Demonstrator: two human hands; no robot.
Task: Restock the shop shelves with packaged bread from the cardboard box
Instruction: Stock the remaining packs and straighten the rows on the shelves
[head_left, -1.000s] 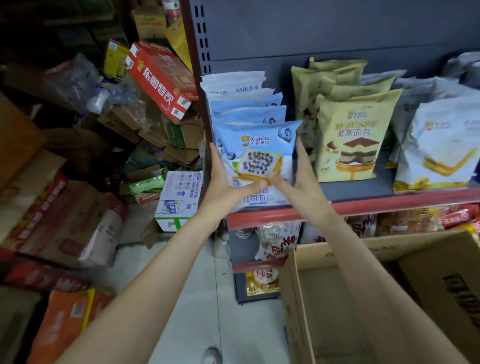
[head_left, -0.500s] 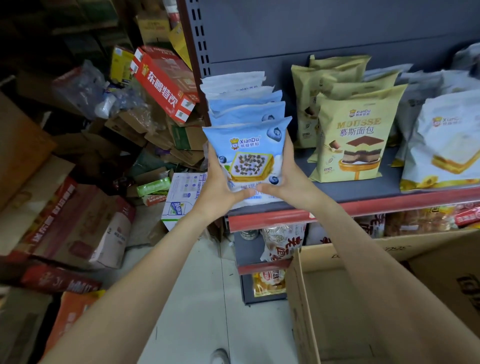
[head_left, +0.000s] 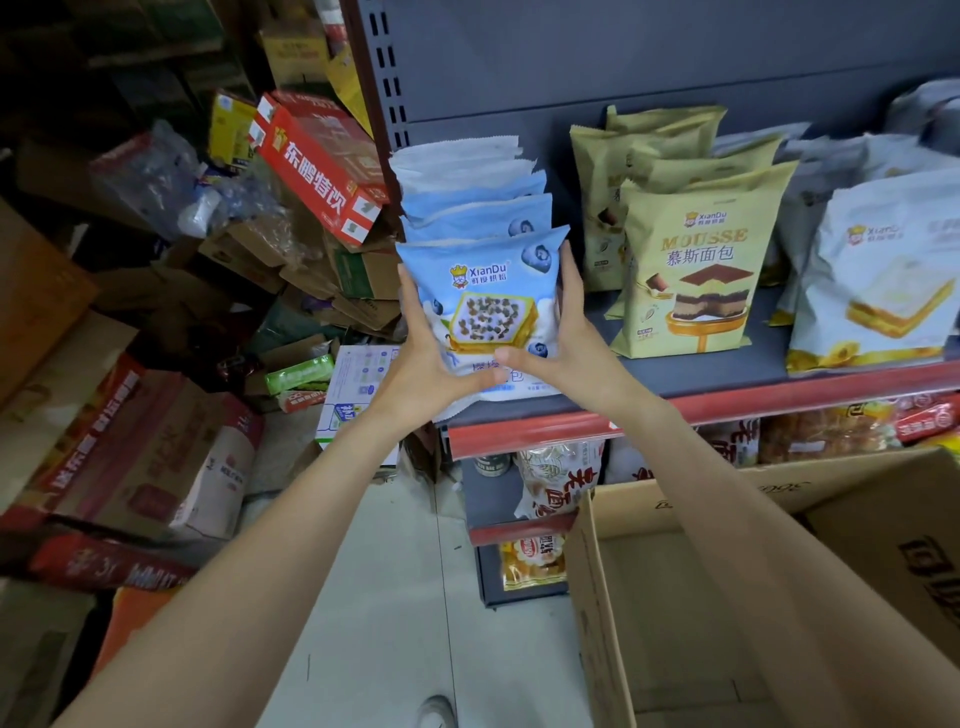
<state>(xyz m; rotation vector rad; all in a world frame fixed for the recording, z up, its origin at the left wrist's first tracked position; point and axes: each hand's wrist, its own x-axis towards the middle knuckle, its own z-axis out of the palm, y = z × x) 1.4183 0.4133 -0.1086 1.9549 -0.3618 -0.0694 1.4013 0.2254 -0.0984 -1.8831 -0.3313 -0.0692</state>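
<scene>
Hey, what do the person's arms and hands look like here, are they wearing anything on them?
Both arms are bare up to the frame edge: no sleeves show. The left hand and right hand wear no gloves, and no watch, bracelet or ring is visible on either.

A shop: metal shelf (head_left: 727, 384) of packaged bread (head_left: 691, 270); stacked stock cartons (head_left: 322, 161).

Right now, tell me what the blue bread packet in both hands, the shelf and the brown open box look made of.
Blue bread packet: thin plastic film, it seems, soft sheen, serrated top seal, creasing under the left hand and right hand. Grey shelf: probably painted metal, matt, with a slotted upright. Brown open box: corrugated cardboard, dull, with raw cut edges.
</scene>
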